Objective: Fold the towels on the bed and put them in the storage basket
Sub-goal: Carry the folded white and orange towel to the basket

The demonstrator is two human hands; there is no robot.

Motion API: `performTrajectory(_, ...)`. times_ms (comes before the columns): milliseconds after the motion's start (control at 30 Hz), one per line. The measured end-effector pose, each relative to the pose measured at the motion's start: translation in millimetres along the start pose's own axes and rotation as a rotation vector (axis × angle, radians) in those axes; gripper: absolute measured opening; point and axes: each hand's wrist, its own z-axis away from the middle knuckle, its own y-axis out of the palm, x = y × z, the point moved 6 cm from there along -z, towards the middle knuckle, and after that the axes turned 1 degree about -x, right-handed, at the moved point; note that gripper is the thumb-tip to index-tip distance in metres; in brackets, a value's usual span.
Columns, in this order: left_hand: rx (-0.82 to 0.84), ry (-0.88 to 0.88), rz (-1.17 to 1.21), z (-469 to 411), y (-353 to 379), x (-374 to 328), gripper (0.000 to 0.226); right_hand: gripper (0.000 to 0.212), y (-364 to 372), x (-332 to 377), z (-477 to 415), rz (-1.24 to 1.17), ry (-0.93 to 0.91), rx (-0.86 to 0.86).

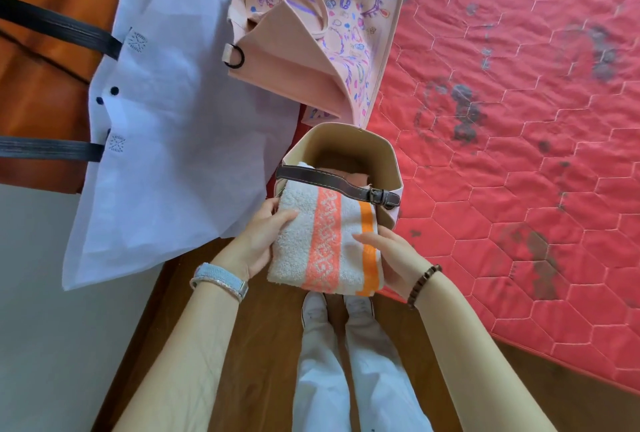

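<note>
A folded white towel (325, 241) with a coral patterned band and an orange stripe is held between both hands. My left hand (256, 241) grips its left edge, thumb on top. My right hand (391, 258) grips its right edge, thumb on the orange stripe. The towel's far end reaches under the dark leather strap (339, 186) into the mouth of the beige storage basket (388, 158). Something peach-coloured (349, 175) lies inside the basket.
The red quilted bed (519, 154) fills the right side. A pink printed tote bag (322, 33) lies beyond the basket, and a white bag (173, 120) with dark handles to the left. My feet stand on the wooden floor (249, 345) below the towel.
</note>
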Motion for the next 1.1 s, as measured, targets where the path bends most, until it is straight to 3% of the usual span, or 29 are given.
performTrajectory(133,0.081,-0.002,-0.051,9,-1,7,0.058,0.041,-3,-9,3,0.01,0.062,0.105)
performTrajectory(333,0.068,0.162,-0.03,1,13,-12,0.055,0.043,0,10,-6,-0.191,-0.182,0.028)
performTrajectory(467,0.11,0.188,0.09,-11,20,-19,0.056,0.04,5,5,-21,-0.394,-0.169,-0.074)
performTrajectory(633,0.064,0.162,0.088,-15,16,-4,0.045,0.036,6,3,-17,-0.57,-0.107,-0.074)
performTrajectory(767,0.008,0.226,0.02,-13,16,-4,0.043,0.033,7,4,-16,-0.563,-0.1,-0.062)
performTrajectory(933,-0.064,0.321,0.039,-10,20,-6,0.037,0.032,16,7,-23,-0.534,-0.236,-0.091)
performTrajectory(1100,-0.063,0.285,0.007,-14,19,5,0.046,0.024,15,2,-22,-0.416,-0.293,-0.201)
